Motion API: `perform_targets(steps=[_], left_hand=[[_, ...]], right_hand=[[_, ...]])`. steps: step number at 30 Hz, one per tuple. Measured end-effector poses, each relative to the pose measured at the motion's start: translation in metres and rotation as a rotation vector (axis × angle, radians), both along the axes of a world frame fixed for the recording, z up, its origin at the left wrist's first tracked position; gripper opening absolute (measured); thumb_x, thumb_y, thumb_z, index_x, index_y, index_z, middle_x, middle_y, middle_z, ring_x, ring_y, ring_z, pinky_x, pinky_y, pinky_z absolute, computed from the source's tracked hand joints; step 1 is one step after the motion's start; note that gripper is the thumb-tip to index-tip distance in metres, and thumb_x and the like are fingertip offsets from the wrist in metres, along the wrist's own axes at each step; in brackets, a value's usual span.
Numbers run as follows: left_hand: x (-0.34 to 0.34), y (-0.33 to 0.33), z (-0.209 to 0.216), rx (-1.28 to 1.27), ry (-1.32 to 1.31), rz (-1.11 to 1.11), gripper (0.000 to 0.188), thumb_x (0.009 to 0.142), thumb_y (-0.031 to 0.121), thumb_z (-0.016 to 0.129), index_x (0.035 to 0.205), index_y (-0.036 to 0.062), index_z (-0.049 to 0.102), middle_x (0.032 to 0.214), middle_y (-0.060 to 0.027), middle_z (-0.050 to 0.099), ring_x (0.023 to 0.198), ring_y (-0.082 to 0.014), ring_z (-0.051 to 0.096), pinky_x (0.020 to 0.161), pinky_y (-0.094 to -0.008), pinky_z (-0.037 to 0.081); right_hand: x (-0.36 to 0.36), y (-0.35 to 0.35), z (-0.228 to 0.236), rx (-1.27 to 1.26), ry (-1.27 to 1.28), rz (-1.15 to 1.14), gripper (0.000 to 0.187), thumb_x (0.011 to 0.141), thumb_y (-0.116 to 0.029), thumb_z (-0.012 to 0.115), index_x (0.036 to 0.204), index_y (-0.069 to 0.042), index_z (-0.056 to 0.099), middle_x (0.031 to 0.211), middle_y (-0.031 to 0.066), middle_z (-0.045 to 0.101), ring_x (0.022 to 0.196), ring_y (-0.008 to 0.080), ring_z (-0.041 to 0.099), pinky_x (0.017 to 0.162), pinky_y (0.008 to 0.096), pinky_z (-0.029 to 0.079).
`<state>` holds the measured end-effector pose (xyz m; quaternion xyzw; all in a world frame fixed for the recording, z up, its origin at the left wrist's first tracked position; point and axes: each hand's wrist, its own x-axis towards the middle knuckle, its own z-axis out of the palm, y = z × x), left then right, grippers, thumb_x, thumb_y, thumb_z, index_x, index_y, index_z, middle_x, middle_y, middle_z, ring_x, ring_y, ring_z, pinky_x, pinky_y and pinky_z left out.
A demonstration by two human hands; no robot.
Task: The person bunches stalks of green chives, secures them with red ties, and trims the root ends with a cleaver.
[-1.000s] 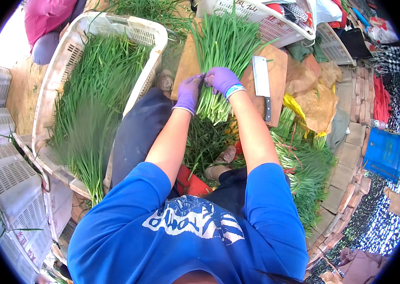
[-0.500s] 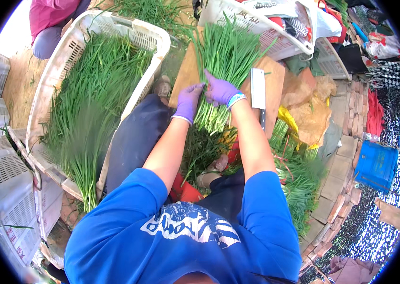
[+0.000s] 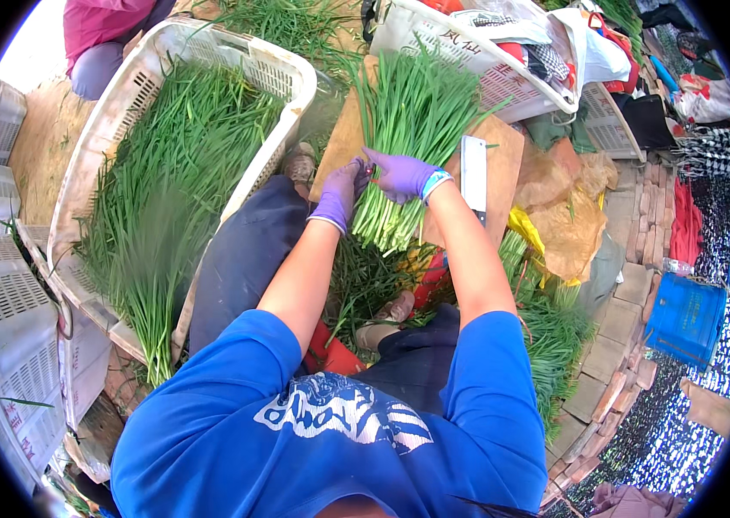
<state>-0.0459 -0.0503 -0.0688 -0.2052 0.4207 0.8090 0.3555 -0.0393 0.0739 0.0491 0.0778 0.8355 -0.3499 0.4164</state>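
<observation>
The purple-gloved right hand (image 3: 405, 177) lies across a long green leafy bundle (image 3: 421, 108), the purple-gloved left hand (image 3: 339, 193) at its nine o'clock; both grips unclear.

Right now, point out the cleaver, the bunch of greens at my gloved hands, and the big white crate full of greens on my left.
Cleaver (image 3: 473, 170): head view, middle of the blade.
Bunch of greens (image 3: 421, 102): head view, leafy part.
White crate (image 3: 302, 85): head view, upper right corner.
</observation>
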Motion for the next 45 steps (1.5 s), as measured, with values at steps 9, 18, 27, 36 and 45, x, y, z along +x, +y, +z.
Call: perform_targets(steps=[9, 18, 27, 36, 45], left_hand=[[-0.003, -0.003, 0.004, -0.023, -0.013, -0.06, 0.026, 0.089, 0.025, 0.045, 0.1, 0.0039, 0.056, 0.094, -0.003, 0.062, 0.081, -0.0115, 0.056, 0.074, -0.0233, 0.043], [-0.003, -0.001, -0.003, -0.028, 0.0, -0.043, 0.026, 0.088, 0.024, 0.047, 0.102, 0.0036, 0.056, 0.095, -0.0035, 0.062, 0.076, -0.0098, 0.056, 0.069, -0.0214, 0.043], [-0.002, -0.001, 0.002, -0.007, 0.021, -0.039, 0.024, 0.087, 0.022, 0.048, 0.099, 0.0029, 0.056, 0.088, -0.0019, 0.06, 0.069, -0.0091, 0.052, 0.062, -0.0208, 0.041], [0.0, 0.0, 0.004, -0.022, 0.04, -0.028, 0.022, 0.087, 0.022, 0.049, 0.093, 0.002, 0.058, 0.08, -0.0013, 0.06, 0.066, -0.0072, 0.052, 0.06, -0.0189, 0.041], [-0.004, 0.0, -0.008, -0.033, 0.106, -0.09, 0.022, 0.086, 0.018, 0.05, 0.095, 0.0002, 0.059, 0.081, -0.0035, 0.06, 0.068, -0.0097, 0.054, 0.061, -0.02, 0.043]], right_hand=[[0.014, 0.003, -0.003, -0.075, 0.217, -0.125, 0.074, 0.071, -0.006, 0.042, 0.138, -0.02, 0.014, 0.055, 0.0057, 0.052, 0.041, 0.0136, 0.048, 0.041, 0.0264, 0.042], [0.012, 0.0, -0.02, 0.263, 0.459, 0.108, 0.073, 0.07, -0.01, 0.046, 0.136, -0.022, 0.019, 0.061, 0.02, 0.055, 0.055, 0.0337, 0.056, 0.056, 0.0417, 0.045], [0.013, 0.0, -0.023, 0.249, 0.488, 0.193, 0.075, 0.069, -0.01, 0.045, 0.137, -0.025, 0.017, 0.1, 0.0083, 0.06, 0.064, 0.0327, 0.058, 0.064, 0.04, 0.047], [0.016, -0.001, -0.024, 0.285, 0.509, 0.144, 0.074, 0.069, -0.012, 0.047, 0.136, -0.026, 0.019, 0.076, 0.0181, 0.059, 0.061, 0.0346, 0.057, 0.061, 0.0417, 0.047], [0.014, -0.005, -0.022, 0.277, 0.556, 0.172, 0.073, 0.069, -0.013, 0.047, 0.136, -0.026, 0.019, 0.083, 0.0159, 0.061, 0.065, 0.0342, 0.058, 0.064, 0.0407, 0.048]])
